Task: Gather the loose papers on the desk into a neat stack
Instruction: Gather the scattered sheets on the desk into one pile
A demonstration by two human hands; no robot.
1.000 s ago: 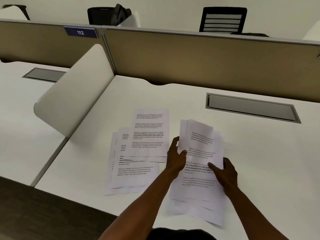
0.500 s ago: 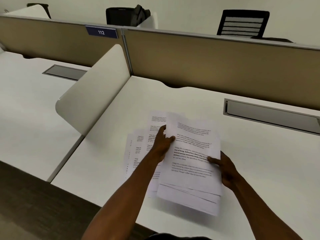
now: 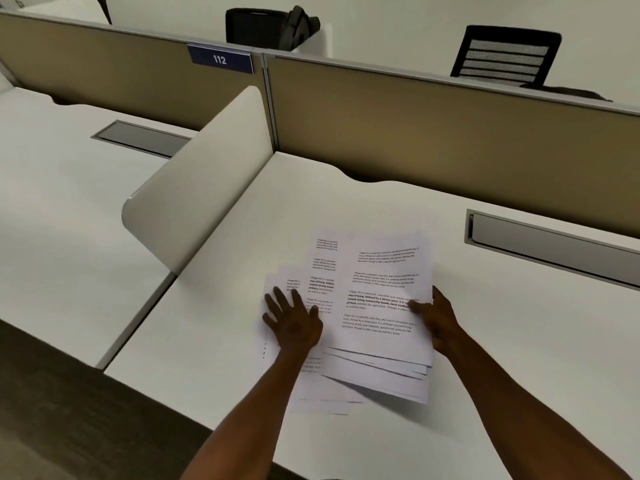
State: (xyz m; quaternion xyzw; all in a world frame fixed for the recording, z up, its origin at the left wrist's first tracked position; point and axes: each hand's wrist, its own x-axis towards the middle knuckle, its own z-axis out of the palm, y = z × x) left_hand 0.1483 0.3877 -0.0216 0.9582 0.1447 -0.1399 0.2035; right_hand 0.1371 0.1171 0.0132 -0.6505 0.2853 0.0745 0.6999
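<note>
Several printed white sheets form a loose bundle (image 3: 381, 306) on the white desk (image 3: 519, 341). My right hand (image 3: 437, 318) grips the bundle's right edge, thumb on top. The bundle overlaps a second spread of loose papers (image 3: 320, 271) lying flat to its left. My left hand (image 3: 294, 318) rests palm down on those flat papers with its fingers spread, beside the bundle's left edge. The lower edges of the bundle are fanned and uneven.
A white curved divider (image 3: 197, 188) stands at the desk's left side. A tan partition (image 3: 450, 133) with a "112" sign (image 3: 220, 59) closes the back. A grey cable tray (image 3: 554, 242) is set into the desk at right. The desk's front edge lies under my forearms.
The bundle has moved left and down onto the flat papers. My left hand let go of the bundle's left edge and now lies flat, fingers spread, on the papers beneath.
</note>
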